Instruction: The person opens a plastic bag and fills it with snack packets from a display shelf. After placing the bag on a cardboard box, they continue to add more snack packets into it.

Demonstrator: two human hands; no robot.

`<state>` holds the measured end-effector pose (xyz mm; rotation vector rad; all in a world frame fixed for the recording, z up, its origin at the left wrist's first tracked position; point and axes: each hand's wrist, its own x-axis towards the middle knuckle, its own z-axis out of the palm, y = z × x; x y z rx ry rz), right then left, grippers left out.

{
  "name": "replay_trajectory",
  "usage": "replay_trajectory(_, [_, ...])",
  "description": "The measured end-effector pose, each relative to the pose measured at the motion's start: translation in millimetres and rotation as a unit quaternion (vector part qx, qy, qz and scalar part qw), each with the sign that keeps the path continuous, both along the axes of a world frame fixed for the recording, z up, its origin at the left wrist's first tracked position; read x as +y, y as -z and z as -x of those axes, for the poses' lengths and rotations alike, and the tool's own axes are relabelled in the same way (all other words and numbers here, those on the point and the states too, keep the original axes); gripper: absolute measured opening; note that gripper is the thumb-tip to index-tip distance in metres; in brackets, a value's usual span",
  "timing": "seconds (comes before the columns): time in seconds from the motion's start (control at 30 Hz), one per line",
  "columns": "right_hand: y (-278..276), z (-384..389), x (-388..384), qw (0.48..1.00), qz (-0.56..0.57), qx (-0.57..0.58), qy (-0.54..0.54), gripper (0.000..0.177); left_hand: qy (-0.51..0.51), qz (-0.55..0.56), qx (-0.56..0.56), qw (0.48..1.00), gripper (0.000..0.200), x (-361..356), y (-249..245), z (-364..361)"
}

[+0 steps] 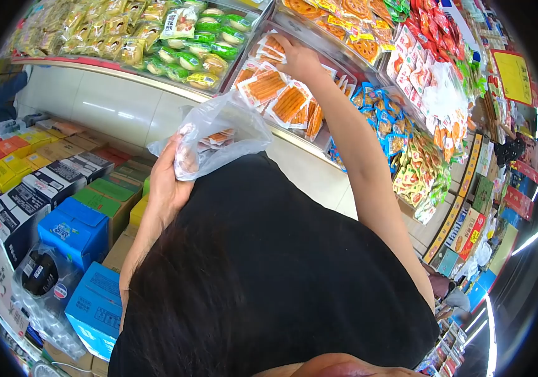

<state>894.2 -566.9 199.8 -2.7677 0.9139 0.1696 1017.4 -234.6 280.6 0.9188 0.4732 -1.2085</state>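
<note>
My left hand (pixel 171 162) is closed around the side of a clear plastic bag (pixel 222 157). The bag's mouth gapes open, and a few snack packets (pixel 217 139) lie inside it. My right hand (pixel 300 61) reaches into a display bin of orange-brown strip snacks in clear packets (pixel 264 87). Its fingers are apart and touch the packets near the bin's back left; the fingertips are partly hidden among them. More of these packets (pixel 290 105) lie at the front of the bin, close to the bag.
Left of the bin are green-wrapped cakes (pixel 206 39) and yellow-wrapped ones (pixel 102 28). To the right lie blue packets (pixel 379 119) and red packets (pixel 435 38). Stacked cartons (pixel 77 229) stand close on my left. Tiled floor (pixel 118 103) runs between.
</note>
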Motion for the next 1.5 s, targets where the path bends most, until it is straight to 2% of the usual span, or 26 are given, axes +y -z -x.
replay_trajectory(0.07, [-1.6, 2.2, -4.7, 0.999, -0.013, 0.024, 0.020, 0.074, 0.000, 0.005, -0.001, 1.000, 0.022, 2.2, 3.0, -0.8])
replay_trajectory(0.13, [-0.2, 9.8, -14.1, 0.996, -0.033, -0.074, 0.041, 0.067, 0.000, 0.010, -0.001, 1.000, 0.022, 1.1, 1.4, -1.3])
replay_trajectory(0.23, [-4.3, 21.2, -20.8, 0.989, -0.036, -0.139, 0.049, 0.066, -0.005, -0.011, -0.001, 1.000, 0.023, -1.1, -5.7, -1.6])
replay_trajectory(0.27, [-7.0, 25.7, -21.5, 0.989, -0.036, -0.138, 0.047, 0.066, 0.006, 0.025, 0.002, 1.000, 0.024, -0.3, -7.0, -2.6])
replay_trajectory(0.33, [-26.9, 33.0, -12.1, 0.960, -0.146, -0.197, 0.136, 0.068, 0.015, 0.059, 0.006, 0.998, 0.025, 5.3, 0.1, -6.4])
replay_trajectory(0.37, [-28.1, 37.4, -10.3, 0.948, -0.132, -0.264, 0.119, 0.067, 0.038, 0.158, 0.034, 0.986, 0.025, 11.3, 14.2, -11.4])
replay_trajectory(0.4, [-30.9, 41.1, -8.3, 0.948, -0.132, -0.264, 0.119, 0.067, 0.061, 0.254, 0.062, 0.963, 0.026, 8.4, 11.6, -13.8])
replay_trajectory(0.43, [-34.2, 44.8, -5.8, 0.940, -0.127, -0.288, 0.134, 0.065, 0.062, 0.253, 0.061, 0.963, 0.026, 5.5, 8.3, -12.7])
replay_trajectory(0.5, [-35.2, 55.7, -6.2, 0.936, -0.136, -0.285, 0.156, 0.061, 0.027, 0.088, 0.025, 0.995, 0.027, -1.5, -2.2, -7.7])
replay_trajectory(0.53, [-45.6, 54.8, 3.8, 0.935, -0.139, -0.284, 0.158, 0.061, 0.027, 0.085, 0.026, 0.996, 0.027, -1.2, -0.7, -8.2])
replay_trajectory(0.6, [-75.0, 55.8, 28.0, 0.921, -0.149, -0.301, 0.199, 0.044, 0.029, 0.088, 0.018, 0.996, 0.027, -1.7, 3.9, -9.9])
replay_trajectory(0.63, [-85.4, 54.0, 36.5, 0.878, -0.269, -0.375, 0.129, 0.038, 0.029, 0.085, 0.018, 0.996, 0.027, -3.4, 1.3, -10.4])
replay_trajectory(0.7, [-101.0, 50.3, 65.6, 0.842, -0.303, -0.445, 0.022, 0.036, 0.026, 0.095, 0.030, 0.995, 0.028, -11.7, -14.5, -8.4])
replay_trajectory(0.73, [-94.6, 55.9, 72.5, 0.868, -0.315, -0.383, -0.032, 0.040, 0.026, 0.093, 0.031, 0.995, 0.028, -18.0, -25.9, -5.2])
replay_trajectory(0.77, [-90.1, 58.7, 86.9, 0.834, -0.442, -0.330, 0.014, 0.047, 0.014, 0.055, 0.024, 0.998, 0.027, -26.1, -38.7, -1.0])
replay_trajectory(0.83, [-118.1, 49.5, 112.7, 0.922, -0.317, -0.193, -0.109, 0.051, 0.006, 0.018, 0.016, 1.000, 0.027, -25.0, -35.2, -0.3])
replay_trajectory(0.87, [-92.1, 53.0, 121.3, 0.921, -0.289, -0.208, -0.158, 0.054, 0.038, 0.130, 0.037, 0.990, 0.026, -15.3, -16.6, -4.3])
replay_trajectory(0.9, [-87.8, 48.2, 129.8, 0.929, -0.294, -0.159, -0.161, 0.053, 0.071, 0.240, 0.059, 0.967, 0.026, -10.3, -6.7, -6.1])
replay_trajectory(0.93, [-84.0, 41.4, 139.0, 0.934, -0.299, -0.110, -0.163, 0.052, 0.074, 0.241, 0.059, 0.966, 0.026, -14.2, -15.1, -2.3])
replay_trajectory(1.0, [-61.5, 21.9, 153.8, 0.946, -0.282, -0.056, -0.153, 0.049, 0.047, 0.065, 0.020, 0.997, 0.025, -22.7, -34.6, 10.3])
replay_trajectory(1.13, [-26.6, -6.4, 164.9, 0.955, -0.236, 0.050, -0.171, 0.040, 0.107, 0.135, 0.028, 0.985, 0.026, -23.5, -36.1, 16.7])
replay_trajectory(1.27, [-24.0, 1.5, 171.6, 0.956, -0.246, -0.013, -0.159, 0.038, 0.060, 0.101, 0.022, 0.993, 0.025, -17.3, -21.5, 12.8])
replay_trajectory(1.33, [-38.5, 15.2, 161.4, 0.945, -0.278, -0.110, -0.129, 0.025, 0.048, 0.108, 0.032, 0.992, 0.025, -15.1, -13.8, 10.2])
replay_trajectory(1.37, [-45.1, 19.8, 150.4, 0.946, -0.277, -0.108, -0.130, 0.025, 0.037, 0.091, 0.032, 0.995, 0.025, -15.4, -12.0, 9.4])
replay_trajectory(1.47, [-46.4, 27.6, 111.9, 0.960, -0.253, -0.116, -0.041, 0.032, 0.023, 0.071, 0.030, 0.997, 0.025, -15.3, -8.9, 8.4])
replay_trajectory(1.5, [-38.3, 29.1, 100.0, 0.975, -0.166, -0.147, -0.028, 0.035, 0.023, 0.069, 0.025, 0.997, 0.025, -16.1, -8.6, 9.0])
